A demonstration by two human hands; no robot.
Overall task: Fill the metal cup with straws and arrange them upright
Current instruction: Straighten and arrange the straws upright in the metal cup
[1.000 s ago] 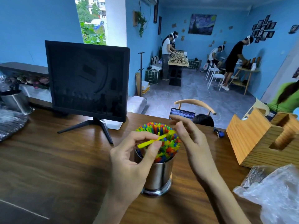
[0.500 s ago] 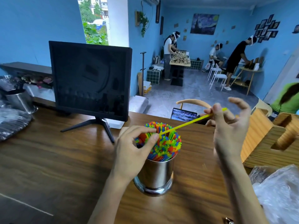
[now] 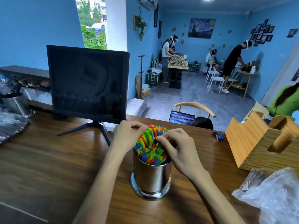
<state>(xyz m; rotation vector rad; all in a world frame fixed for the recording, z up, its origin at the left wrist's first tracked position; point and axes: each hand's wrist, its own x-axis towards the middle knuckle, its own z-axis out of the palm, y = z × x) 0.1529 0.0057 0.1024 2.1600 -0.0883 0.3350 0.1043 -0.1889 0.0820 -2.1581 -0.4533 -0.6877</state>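
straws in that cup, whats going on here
A person is tidying a metal cup packed with colourful straws on a wooden table. The left hand touches the bundle at its far left edge, and the right hand has its fingertips curled in among the straw tops on the right. The cup looks full, with the straws standing nearly upright. A dark monitor stands behind.

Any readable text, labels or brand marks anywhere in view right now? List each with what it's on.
None can be read.
Metal cup: bare steel, no marking shows.
Monitor: screen dark, no logo legible.
Laptop screen: lit, content too small and blurred.
Wall pictures: too small to tell any writing.
Plastic bag: no print visible.
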